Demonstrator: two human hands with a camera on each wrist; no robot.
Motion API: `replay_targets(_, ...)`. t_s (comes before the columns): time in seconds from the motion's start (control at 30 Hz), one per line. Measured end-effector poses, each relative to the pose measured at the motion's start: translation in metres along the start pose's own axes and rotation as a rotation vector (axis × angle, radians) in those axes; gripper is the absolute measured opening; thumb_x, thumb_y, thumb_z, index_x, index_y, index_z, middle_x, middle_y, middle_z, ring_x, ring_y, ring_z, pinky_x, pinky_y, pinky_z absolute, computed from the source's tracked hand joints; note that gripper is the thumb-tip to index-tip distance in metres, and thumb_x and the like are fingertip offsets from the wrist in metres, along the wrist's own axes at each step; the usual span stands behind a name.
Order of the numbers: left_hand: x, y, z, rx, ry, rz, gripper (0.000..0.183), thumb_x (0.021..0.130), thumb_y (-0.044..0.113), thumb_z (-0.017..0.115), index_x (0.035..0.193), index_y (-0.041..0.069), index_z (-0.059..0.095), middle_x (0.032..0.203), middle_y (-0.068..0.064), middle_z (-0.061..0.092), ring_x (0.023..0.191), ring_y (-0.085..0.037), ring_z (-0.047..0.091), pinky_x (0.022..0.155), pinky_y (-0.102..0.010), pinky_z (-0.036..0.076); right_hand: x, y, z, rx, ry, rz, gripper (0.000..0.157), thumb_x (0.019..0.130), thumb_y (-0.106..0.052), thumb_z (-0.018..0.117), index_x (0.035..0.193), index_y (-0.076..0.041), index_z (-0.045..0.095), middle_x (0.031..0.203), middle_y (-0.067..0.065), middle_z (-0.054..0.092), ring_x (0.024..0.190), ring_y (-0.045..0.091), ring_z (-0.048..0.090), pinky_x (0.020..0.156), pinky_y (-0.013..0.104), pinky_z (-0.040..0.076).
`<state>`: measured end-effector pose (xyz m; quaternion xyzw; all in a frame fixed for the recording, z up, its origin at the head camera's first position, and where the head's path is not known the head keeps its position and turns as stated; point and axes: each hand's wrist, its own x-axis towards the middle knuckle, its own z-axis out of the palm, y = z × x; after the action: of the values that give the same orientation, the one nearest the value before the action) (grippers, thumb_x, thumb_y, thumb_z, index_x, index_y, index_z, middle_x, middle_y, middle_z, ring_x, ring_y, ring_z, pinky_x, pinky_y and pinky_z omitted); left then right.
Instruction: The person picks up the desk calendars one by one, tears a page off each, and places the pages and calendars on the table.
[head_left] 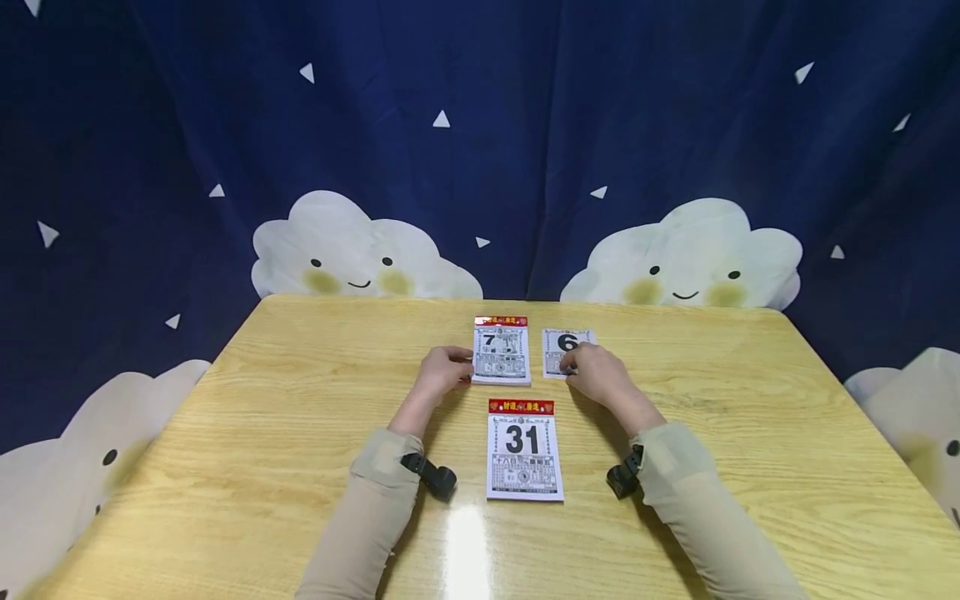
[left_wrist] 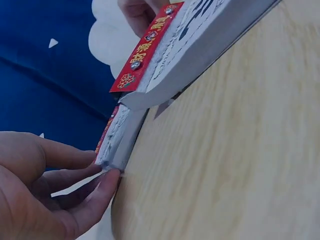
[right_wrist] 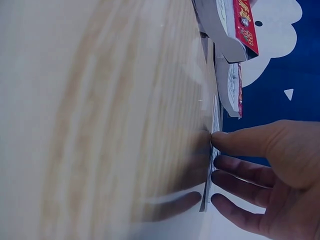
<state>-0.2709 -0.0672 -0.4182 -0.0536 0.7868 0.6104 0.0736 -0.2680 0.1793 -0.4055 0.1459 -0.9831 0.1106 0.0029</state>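
Note:
A small tear-off calendar (head_left: pixel 501 367) with a red header and a large 7 lies toward the back of the table. My left hand (head_left: pixel 446 369) holds it by its left edge; in the left wrist view, thumb (left_wrist: pixel 107 187) and fingers meet at the pad's side. To its right lies a loose calendar sheet (head_left: pixel 557 358) printed with a 6. My right hand (head_left: pixel 598 372) rests its fingertips on that sheet, partly covering its lower right. Nearer me, a larger tear-off calendar (head_left: pixel 525 458) shows 31, with neither hand on it.
The wooden table (head_left: pixel 300 433) has its back edge just beyond the calendars. Behind it hangs a dark blue curtain (head_left: pixel 510 125) with white clouds and triangles. Black wrist cameras (head_left: pixel 438 479) are strapped over both beige sleeves (head_left: pixel 352 525).

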Motion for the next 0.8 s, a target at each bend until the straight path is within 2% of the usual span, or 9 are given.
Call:
replay_targets(0.13, -0.005, 0.000, -0.005, 0.041, 0.002, 0.031, 0.028, 0.082, -0.003, 0.056, 0.108, -0.009, 0.060, 0.091, -0.022, 0.061, 0.066, -0.019, 0.057, 0.059, -0.028, 0.053, -0.003, 0.001, -0.003, 0.036, 0.017, 0.023, 0.022, 0.076, -0.011, 0.065, 0.097, -0.009, 0.070, 0.097, 0.014, 0.064, 0.093, 0.031, 0.059, 0.079, 0.045, 0.048)
replay_targets(0.3, -0.016, -0.003, -0.010, 0.098, 0.011, 0.058, 0.022, 0.081, -0.001, 0.057, 0.102, -0.008, 0.062, 0.079, -0.017, 0.060, 0.060, -0.017, 0.053, 0.050, -0.025, 0.046, -0.012, 0.001, -0.004, 0.133, 0.038, 0.051, 0.018, 0.078, -0.014, 0.066, 0.094, -0.009, 0.071, 0.095, 0.013, 0.067, 0.089, 0.030, 0.061, 0.078, 0.044, 0.048)
replay_targets(0.6, -0.027, -0.008, -0.014, 0.133, -0.050, 0.062, 0.021, 0.083, 0.004, 0.059, 0.100, -0.006, 0.062, 0.084, -0.020, 0.062, 0.063, -0.020, 0.060, 0.058, -0.029, 0.054, -0.033, -0.006, -0.007, 0.266, 0.047, 0.093, 0.027, 0.079, -0.014, 0.065, 0.104, -0.003, 0.066, 0.087, 0.010, 0.068, 0.081, 0.026, 0.061, 0.073, 0.040, 0.048)
replay_targets(0.8, -0.035, -0.006, -0.018, 0.199, -0.120, 0.062, 0.019, 0.084, 0.006, 0.059, 0.098, -0.004, 0.064, 0.083, -0.016, 0.063, 0.063, -0.019, 0.060, 0.058, -0.029, 0.053, -0.044, -0.014, -0.012, 0.332, 0.016, 0.125, 0.024, 0.078, -0.016, 0.065, 0.098, -0.002, 0.067, 0.079, 0.005, 0.065, 0.071, 0.016, 0.057, 0.065, 0.032, 0.046)
